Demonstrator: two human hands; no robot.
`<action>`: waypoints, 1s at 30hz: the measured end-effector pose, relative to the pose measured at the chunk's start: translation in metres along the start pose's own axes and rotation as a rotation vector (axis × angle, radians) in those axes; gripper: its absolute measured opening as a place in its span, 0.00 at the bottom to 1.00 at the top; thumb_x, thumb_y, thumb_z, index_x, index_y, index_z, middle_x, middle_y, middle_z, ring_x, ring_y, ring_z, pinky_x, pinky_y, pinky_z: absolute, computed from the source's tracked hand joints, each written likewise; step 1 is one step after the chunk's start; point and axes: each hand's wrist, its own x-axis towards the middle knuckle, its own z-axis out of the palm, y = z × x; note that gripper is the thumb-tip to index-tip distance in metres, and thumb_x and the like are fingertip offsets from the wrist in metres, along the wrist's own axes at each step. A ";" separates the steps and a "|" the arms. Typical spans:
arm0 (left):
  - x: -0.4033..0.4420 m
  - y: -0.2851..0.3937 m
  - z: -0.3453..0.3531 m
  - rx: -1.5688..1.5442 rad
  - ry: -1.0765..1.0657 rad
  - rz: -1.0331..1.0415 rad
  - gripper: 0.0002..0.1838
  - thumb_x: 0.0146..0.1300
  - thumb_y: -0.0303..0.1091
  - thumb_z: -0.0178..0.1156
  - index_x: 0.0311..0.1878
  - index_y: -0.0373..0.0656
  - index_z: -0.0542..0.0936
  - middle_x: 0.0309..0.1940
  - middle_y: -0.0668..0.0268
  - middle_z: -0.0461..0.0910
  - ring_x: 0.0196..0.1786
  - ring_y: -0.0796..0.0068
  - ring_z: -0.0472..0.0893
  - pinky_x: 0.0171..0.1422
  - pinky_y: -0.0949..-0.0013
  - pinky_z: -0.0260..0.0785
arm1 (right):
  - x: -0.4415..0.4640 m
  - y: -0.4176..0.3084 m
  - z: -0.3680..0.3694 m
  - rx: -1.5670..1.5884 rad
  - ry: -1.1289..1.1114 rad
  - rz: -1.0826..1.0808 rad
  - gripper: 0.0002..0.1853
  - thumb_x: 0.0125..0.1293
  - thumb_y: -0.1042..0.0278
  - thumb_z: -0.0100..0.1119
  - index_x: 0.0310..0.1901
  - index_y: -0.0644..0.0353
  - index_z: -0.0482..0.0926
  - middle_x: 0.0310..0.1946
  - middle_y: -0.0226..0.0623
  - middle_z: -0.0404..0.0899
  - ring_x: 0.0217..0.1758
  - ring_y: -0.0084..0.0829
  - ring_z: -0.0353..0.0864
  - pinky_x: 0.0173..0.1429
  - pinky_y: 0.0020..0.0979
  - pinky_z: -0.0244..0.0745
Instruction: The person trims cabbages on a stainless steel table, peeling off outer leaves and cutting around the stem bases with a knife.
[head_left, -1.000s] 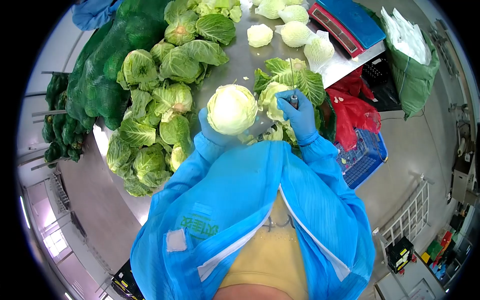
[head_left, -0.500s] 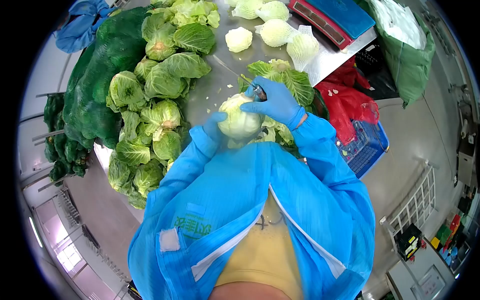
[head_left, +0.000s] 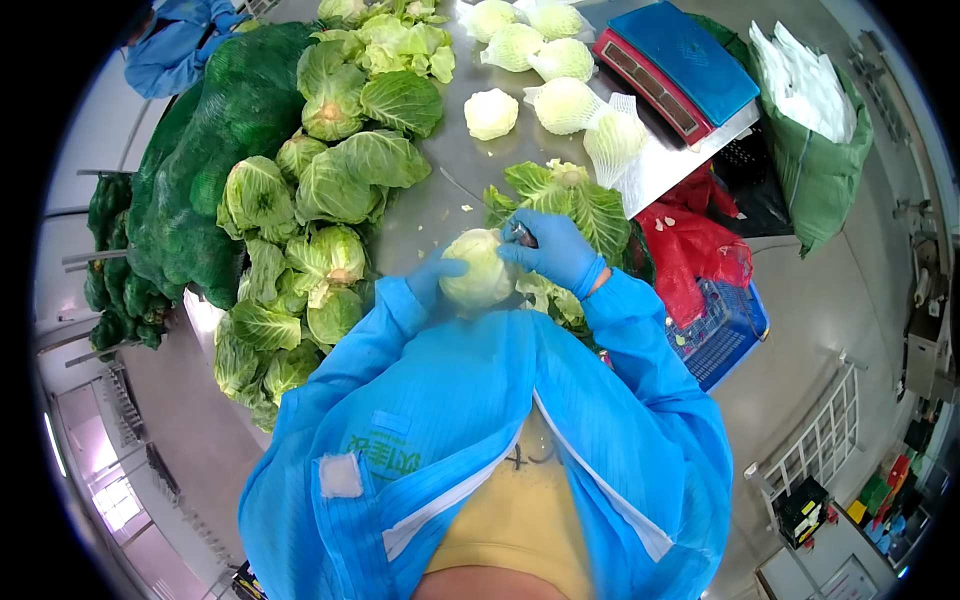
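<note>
My left hand (head_left: 432,280), in a blue glove, is wrapped round the left side of a pale, trimmed cabbage (head_left: 478,268) close to my body. My right hand (head_left: 562,254), also gloved, is closed round the dark handle of a knife (head_left: 522,236), with its fingers against the cabbage's upper right side. The thin blade points away to the upper left over the metal table and shows only faintly. Loose green outer leaves (head_left: 600,212) lie just beyond and to the right of my right hand.
Untrimmed cabbages (head_left: 335,175) are heaped on the left beside green mesh sacks (head_left: 215,170). At the back lie a bare cabbage (head_left: 490,114) and several net-wrapped ones (head_left: 562,104). A red-blue scale (head_left: 680,70) stands right, above a blue crate (head_left: 725,335). Another person's blue sleeve (head_left: 175,55) shows top left.
The view has tilted, so the table and its contents sit lower in the picture. Both hands keep hold of the cabbage, and the right hand's fingers have curled closer over it.
</note>
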 end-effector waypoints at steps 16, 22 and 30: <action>-0.002 -0.007 -0.044 -0.213 -0.072 0.011 0.40 0.47 0.41 0.61 0.66 0.41 0.62 0.59 0.52 0.69 0.60 0.51 0.72 0.65 0.52 0.65 | 0.018 0.040 0.027 -0.180 0.590 0.058 0.05 0.53 0.70 0.61 0.30 0.59 0.75 0.18 0.35 0.72 0.22 0.29 0.73 0.28 0.30 0.68; 0.007 0.010 -0.057 -0.397 -0.286 0.211 0.41 0.47 0.43 0.61 0.66 0.41 0.61 0.60 0.52 0.68 0.61 0.51 0.71 0.65 0.51 0.64 | 0.021 0.036 0.018 0.330 0.714 0.249 0.06 0.57 0.70 0.62 0.33 0.61 0.78 0.17 0.22 0.70 0.20 0.12 0.65 0.23 0.20 0.61; 0.050 0.084 -0.084 -0.375 -0.170 0.362 0.43 0.47 0.47 0.61 0.67 0.42 0.60 0.62 0.53 0.67 0.62 0.51 0.68 0.66 0.50 0.63 | -0.004 0.050 0.019 0.410 0.747 0.322 0.08 0.58 0.68 0.62 0.30 0.62 0.74 0.19 0.27 0.71 0.18 0.16 0.66 0.21 0.21 0.62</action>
